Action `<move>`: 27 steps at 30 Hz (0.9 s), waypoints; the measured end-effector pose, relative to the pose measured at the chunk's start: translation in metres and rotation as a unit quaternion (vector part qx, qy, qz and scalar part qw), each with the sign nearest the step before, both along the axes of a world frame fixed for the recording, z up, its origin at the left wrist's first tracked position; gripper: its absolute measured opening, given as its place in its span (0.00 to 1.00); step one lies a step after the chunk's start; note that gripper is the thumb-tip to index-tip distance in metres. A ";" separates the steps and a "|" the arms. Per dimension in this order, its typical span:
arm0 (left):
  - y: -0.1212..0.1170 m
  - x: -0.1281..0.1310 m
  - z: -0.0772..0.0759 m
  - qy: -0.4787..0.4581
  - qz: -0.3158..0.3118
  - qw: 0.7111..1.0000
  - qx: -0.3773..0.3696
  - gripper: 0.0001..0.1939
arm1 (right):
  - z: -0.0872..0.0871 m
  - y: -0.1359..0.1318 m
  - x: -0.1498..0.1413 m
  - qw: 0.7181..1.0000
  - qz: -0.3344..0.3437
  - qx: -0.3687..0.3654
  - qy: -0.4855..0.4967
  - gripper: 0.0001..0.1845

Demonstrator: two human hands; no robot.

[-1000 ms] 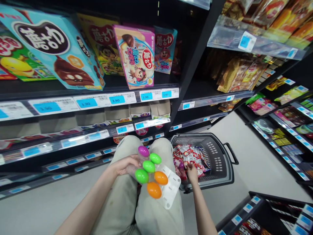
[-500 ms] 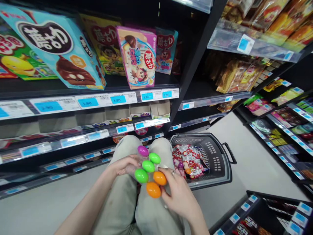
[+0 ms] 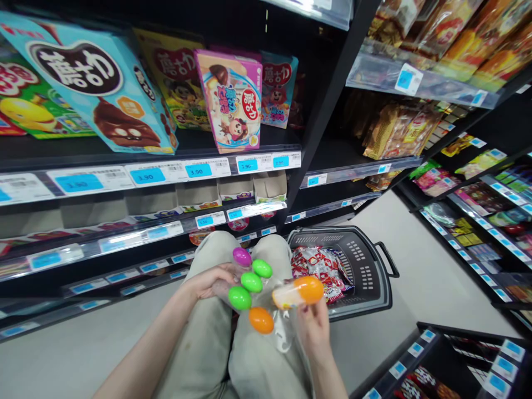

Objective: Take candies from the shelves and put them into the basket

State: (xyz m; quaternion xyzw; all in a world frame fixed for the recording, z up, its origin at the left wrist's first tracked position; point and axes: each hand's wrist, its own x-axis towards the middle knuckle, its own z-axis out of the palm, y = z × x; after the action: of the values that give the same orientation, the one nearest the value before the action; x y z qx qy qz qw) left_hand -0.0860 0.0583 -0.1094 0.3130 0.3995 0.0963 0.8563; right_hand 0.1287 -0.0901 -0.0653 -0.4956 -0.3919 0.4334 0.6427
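My left hand point(image 3: 210, 280) is closed round a clear pack of toy capsules point(image 3: 249, 285) with purple, green and orange caps, held over my knees. My right hand point(image 3: 312, 327) grips one orange-capped capsule point(image 3: 297, 292), lifted a little to the right of the pack and apart from the others. An orange capsule point(image 3: 261, 320) stays at the pack's lower end. Just behind my right hand stands a dark grey shopping basket point(image 3: 366, 266) on the floor, holding several red-and-white snack packets point(image 3: 322, 266).
Black shelves with blue price tags run along the left, carrying a big blue snack box point(image 3: 95, 83) and a pink box point(image 3: 230, 100). More shelving with bagged snacks point(image 3: 399, 127) stands at the right. Pale floor point(image 3: 415, 277) stretches beyond the basket. My knees in light trousers point(image 3: 249, 366) are below.
My right hand came out of the basket to the pack, took hold of one orange capsule and pulled it away to the right. My left hand kept the pack still.
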 end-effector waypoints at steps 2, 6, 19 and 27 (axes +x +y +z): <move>0.000 0.000 0.002 0.002 0.012 1.000 -0.006 0.16 | 0.007 0.002 0.008 0.987 -0.012 -0.011 0.157 0.23; 0.000 0.001 0.006 0.005 0.027 0.999 -0.021 0.15 | 0.021 -0.002 0.029 0.953 0.005 -0.015 0.303 0.25; -0.001 0.003 0.007 0.011 0.027 0.999 -0.023 0.14 | 0.020 -0.024 0.056 0.992 0.104 -0.037 0.061 0.22; 0.000 0.003 0.007 0.053 0.003 0.999 0.014 0.13 | 0.023 -0.027 0.058 0.986 0.097 -0.115 -0.074 0.37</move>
State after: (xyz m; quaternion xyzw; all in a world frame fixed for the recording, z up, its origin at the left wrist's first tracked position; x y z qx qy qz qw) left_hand -0.0831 0.0584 -0.1021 0.3285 0.4435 0.0877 0.8293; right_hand 0.1871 -0.1171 -0.0425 -0.5564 -0.4326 0.4980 0.5052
